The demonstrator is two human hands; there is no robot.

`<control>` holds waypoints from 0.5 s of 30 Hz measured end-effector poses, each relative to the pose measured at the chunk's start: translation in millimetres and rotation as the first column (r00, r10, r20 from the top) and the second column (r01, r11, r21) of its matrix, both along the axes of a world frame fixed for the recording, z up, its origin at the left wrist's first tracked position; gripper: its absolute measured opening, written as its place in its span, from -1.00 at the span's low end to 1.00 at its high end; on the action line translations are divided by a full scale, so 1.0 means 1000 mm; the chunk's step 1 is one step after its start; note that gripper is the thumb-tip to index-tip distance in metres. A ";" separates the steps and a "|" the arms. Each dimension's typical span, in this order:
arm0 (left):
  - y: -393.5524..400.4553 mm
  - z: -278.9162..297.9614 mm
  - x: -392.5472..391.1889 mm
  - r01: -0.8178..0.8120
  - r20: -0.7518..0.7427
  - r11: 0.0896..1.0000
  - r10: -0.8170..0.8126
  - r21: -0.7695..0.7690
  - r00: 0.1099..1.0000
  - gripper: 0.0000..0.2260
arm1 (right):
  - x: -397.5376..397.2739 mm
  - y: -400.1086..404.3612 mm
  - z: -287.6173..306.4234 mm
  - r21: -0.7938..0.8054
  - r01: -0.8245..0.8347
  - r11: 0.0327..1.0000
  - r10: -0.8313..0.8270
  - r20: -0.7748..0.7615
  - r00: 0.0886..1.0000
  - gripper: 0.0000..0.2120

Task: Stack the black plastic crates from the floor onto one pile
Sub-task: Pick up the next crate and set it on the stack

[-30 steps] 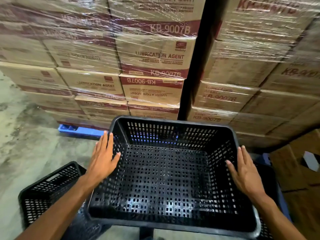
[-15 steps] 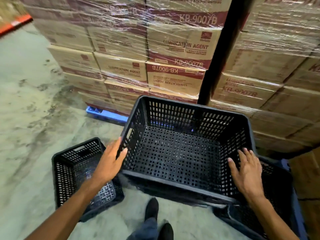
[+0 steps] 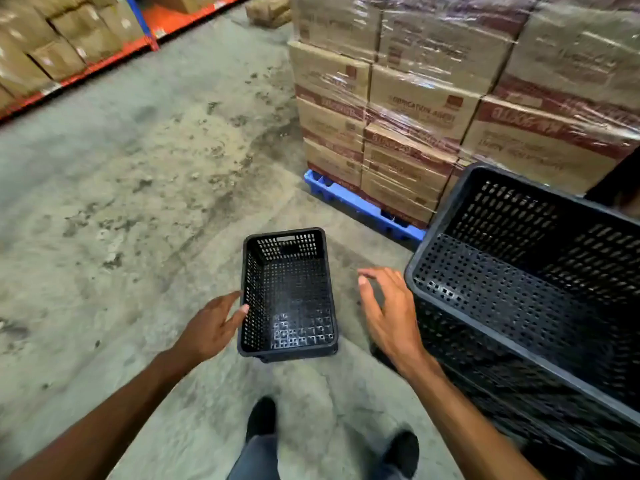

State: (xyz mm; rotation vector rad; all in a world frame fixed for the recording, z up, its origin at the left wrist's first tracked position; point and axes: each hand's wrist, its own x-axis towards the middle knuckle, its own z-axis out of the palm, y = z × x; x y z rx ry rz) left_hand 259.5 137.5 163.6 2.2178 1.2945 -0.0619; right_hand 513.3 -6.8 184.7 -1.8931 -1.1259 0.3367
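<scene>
A black perforated plastic crate (image 3: 287,296) stands alone on the concrete floor, just ahead of my feet. To its right rises a pile of black crates (image 3: 519,306), the top one empty and open upward. My left hand (image 3: 211,327) hovers at the left wall of the lone crate, fingers spread, fingertips close to its rim. My right hand (image 3: 388,313) hangs between the lone crate and the pile, fingers apart and holding nothing.
Shrink-wrapped cartons (image 3: 415,109) on a blue pallet (image 3: 360,209) stand right behind the pile and crate. An orange and blue rack with boxes (image 3: 69,46) runs along the far left. Stained concrete floor (image 3: 138,202) spreads to the left. My shoes (image 3: 263,417) stand below.
Both hands have left the big crate, which now rests on the pile at the right. The view has swung left and both hands have moved toward the lone floor crate.
</scene>
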 end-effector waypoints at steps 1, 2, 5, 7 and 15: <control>0.015 -0.010 -0.015 0.018 -0.043 1.000 -0.019 -0.019 0.999 -0.54 | -0.020 0.013 -0.011 -0.035 -0.011 0.999 0.010 -0.025 1.000 -0.78; 0.031 -0.024 -0.028 0.041 -0.071 0.999 -0.044 -0.033 0.996 -0.47 | -0.039 0.026 -0.027 -0.081 -0.016 0.997 0.011 -0.060 0.998 -0.75; 0.080 -0.076 -0.061 0.196 -0.149 0.979 -0.202 -0.055 0.968 -0.16 | -0.090 0.054 -0.094 -0.247 0.013 0.969 -0.067 -0.214 0.974 -0.76; 0.111 -0.125 -0.078 0.289 -0.199 0.955 -0.297 -0.068 0.934 -0.19 | -0.122 0.073 -0.160 -0.375 0.091 0.923 -0.216 -0.306 0.927 -0.80; 0.171 -0.372 -0.119 0.545 -0.302 0.835 -0.539 -0.071 0.786 -0.25 | -0.207 0.137 -0.467 -0.830 0.066 0.553 -0.735 -0.450 0.507 -0.32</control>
